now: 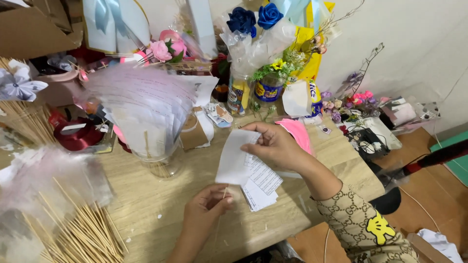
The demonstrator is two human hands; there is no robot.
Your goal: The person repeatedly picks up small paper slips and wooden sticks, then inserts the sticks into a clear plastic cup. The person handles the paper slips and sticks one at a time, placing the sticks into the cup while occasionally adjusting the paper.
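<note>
My right hand (277, 145) pinches the top edge of a white paper slip (235, 158) over the wooden table (161, 204). My left hand (207, 207) sits just below it, fingers closed on a thin wooden stick (224, 192) that meets the slip's lower edge. A small stack of printed paper slips (262, 185) lies on the table under the held slip. A pink paper piece (298, 132) lies behind my right hand.
A clear glass jar (158, 156) holding many paper slips on sticks stands to the left. Several loose wooden skewers (80, 234) lie at the front left. Paper flowers, jars, ribbon spools and boxes crowd the table's back; the table's right edge drops to the floor.
</note>
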